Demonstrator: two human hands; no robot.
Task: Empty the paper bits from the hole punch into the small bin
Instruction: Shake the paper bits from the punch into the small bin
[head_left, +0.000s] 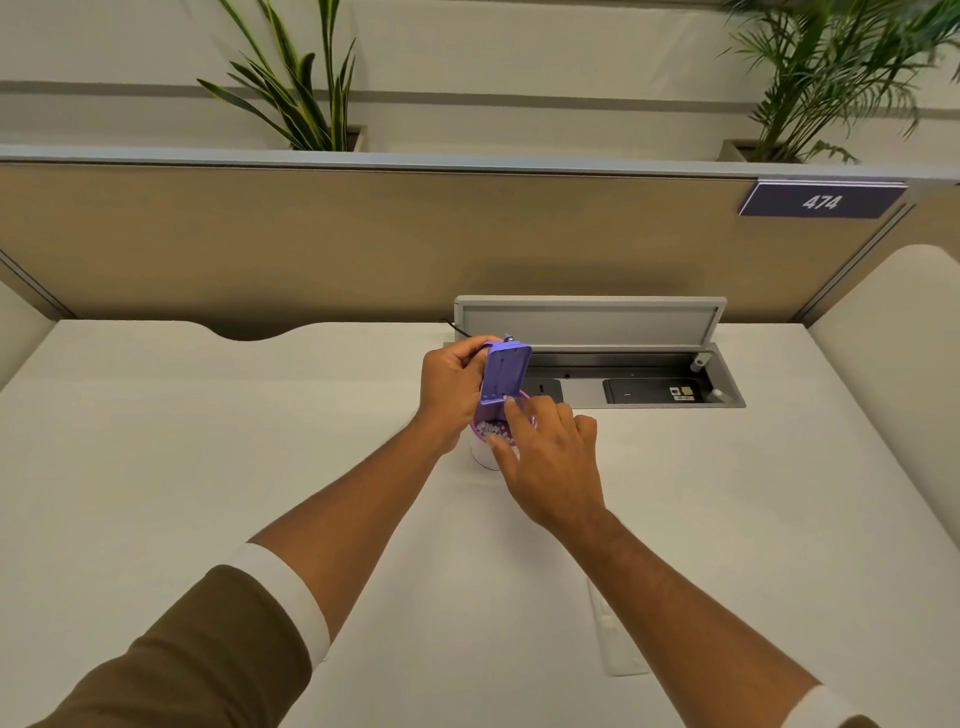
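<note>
the purple hole punch (504, 375) is held upended near the middle of the white desk (208, 441), its flat underside turned toward the camera and its lower end just over the mouth of the small bin (485, 453), a pale cup with a pink rim. white paper bits (491, 429) already lie heaped inside the bin, close to the rim. the left hand (451, 388) is closed around the punch from its left side, gripping it. the right hand (545, 457) reaches in from the near right, fingers loosely spread, index tip touching the punch's lower edge and thumb at the bin's near rim; whether it pinches anything cannot be told. the risks look plain: the bin seems light and narrow, so a push from the right thumb or a knock from the punch could tip it and scatter the bits. a punch tilted off centre would drop bits onto the desk, and some could drift right and far into the open cable tray (623, 387) just beyond.
</note>
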